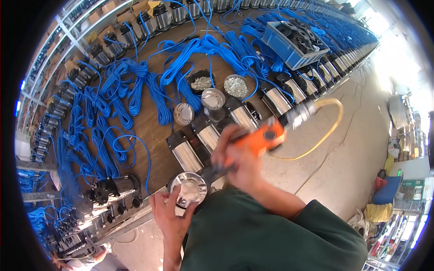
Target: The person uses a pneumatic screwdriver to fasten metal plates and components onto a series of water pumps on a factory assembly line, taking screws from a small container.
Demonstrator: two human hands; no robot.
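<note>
My left hand [174, 212] grips a round shiny metal pump end [190, 189] at the bench's near edge, thumb and fingers spread over its face and rim. My right hand [242, 165], smeared by motion, is wrapped round an orange and black power tool [260, 140]. The tool's dark narrow end lies close to the right side of the pump end; whether they touch is unclear. Just beyond stand silver pump bodies with black ends [186, 153]. Two perforated metal cups [184, 114] sit behind them, beside a bowl of small metal parts [235, 86].
Bundles of blue cable [122, 86] cover much of the brown bench [158, 131]. A blue crate [296, 47] of black parts stands at the far right. More pumps [115, 194] line the left. A yellow hose [339, 117] loops over the floor to the right.
</note>
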